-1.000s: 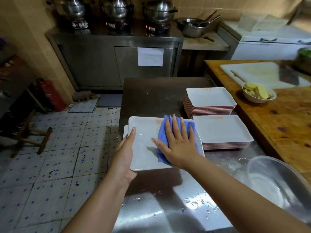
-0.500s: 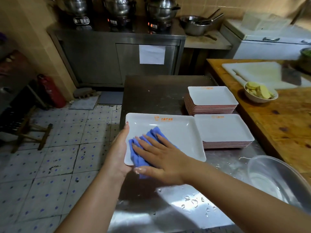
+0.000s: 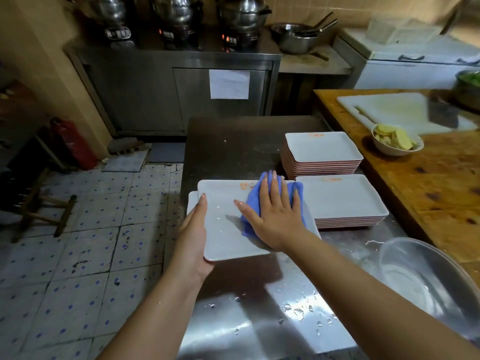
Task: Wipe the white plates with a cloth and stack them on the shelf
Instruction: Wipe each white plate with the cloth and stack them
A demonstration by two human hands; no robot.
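A white rectangular plate (image 3: 226, 229) is held over the left edge of the steel table, above another plate (image 3: 191, 203) whose edge peeks out beneath. My left hand (image 3: 193, 237) grips its left rim. My right hand (image 3: 275, 214) lies flat, fingers straight, pressing a blue cloth (image 3: 296, 196) onto the plate's far right part. Two stacks of white plates stand to the right: a near stack (image 3: 342, 198) and a far stack (image 3: 322, 149).
The steel table (image 3: 259, 320) is wet with droplets near me. A steel basin (image 3: 428, 279) sits at the right front. A wooden counter (image 3: 441, 183) carries a bowl of slices (image 3: 397, 140) and a white cutting board (image 3: 394, 110). Tiled floor (image 3: 78, 242) lies to the left.
My right hand has swept the blue cloth from the plate's near left corner to its far right side. My left hand keeps its grip on the left rim.
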